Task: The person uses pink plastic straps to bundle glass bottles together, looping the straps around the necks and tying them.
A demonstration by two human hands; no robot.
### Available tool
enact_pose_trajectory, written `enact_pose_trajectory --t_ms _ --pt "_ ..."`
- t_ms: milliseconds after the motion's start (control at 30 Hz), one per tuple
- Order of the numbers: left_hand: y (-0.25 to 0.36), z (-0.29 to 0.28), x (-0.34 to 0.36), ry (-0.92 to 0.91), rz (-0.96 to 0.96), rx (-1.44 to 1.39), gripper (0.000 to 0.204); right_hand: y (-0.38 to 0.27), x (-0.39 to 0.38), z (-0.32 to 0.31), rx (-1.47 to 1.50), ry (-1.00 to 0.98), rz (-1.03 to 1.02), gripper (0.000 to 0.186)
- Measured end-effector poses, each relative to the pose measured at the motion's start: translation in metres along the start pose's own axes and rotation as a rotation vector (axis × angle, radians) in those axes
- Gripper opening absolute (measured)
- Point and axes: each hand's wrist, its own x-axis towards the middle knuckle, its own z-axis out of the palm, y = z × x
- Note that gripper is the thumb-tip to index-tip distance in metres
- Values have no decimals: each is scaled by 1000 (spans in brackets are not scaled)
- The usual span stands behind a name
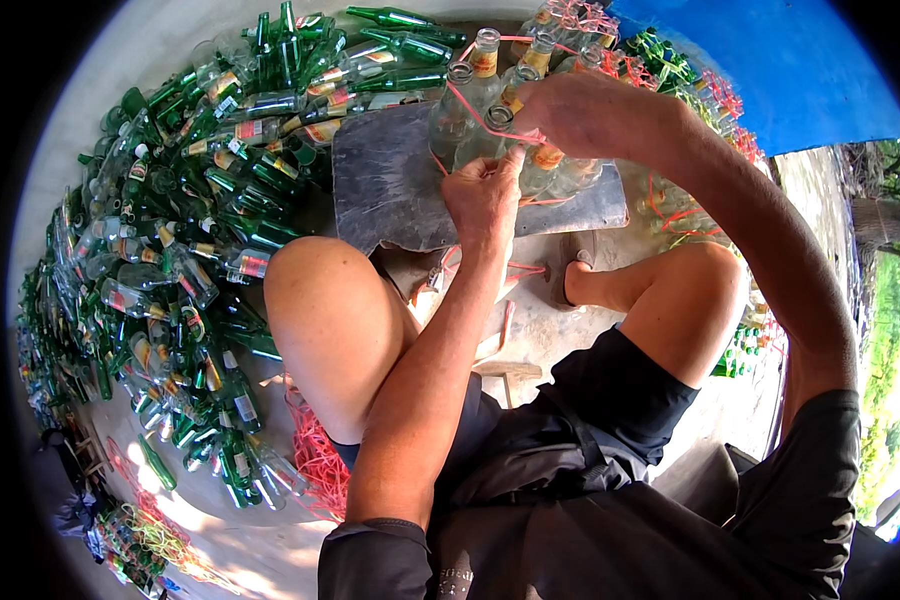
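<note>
Several clear glass bottles with pale and orange labels [486,62] stand bunched on a worn dark board [385,180]. A thin pink strap [470,113] loops round their necks, and more pink strap runs lower around them. My left hand [480,195] is closed at the front of the bunch, its thumb and fingertips pinching the strap. My right hand [570,115] reaches over the bottles from the right with fingers curled on the strap beside my left fingertips, hiding some bottle tops. My bare knees frame the board from below.
A large pile of green and clear bottles [240,200] lies to the left. Strapped bundles of bottles [670,200] stand at the right and back, before a blue surface [730,60]. Tangled pink straps [315,460] lie beside my left leg, and a small wooden piece [505,370] is between my legs.
</note>
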Motion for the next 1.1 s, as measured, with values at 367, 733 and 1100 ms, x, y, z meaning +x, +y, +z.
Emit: enact_pose_trajectory --t_ms 367,733,1100 --pt "-1 -1 -3 -39 64 -3 28 9 -4 -5 -281 169 -207 20" --pt "7 2 -9 -87 264 138 28 18 -1 -26 -334 65 -105 10" --pt "7 2 -4 -103 273 135 24 30 4 -33 -251 98 -42 7"
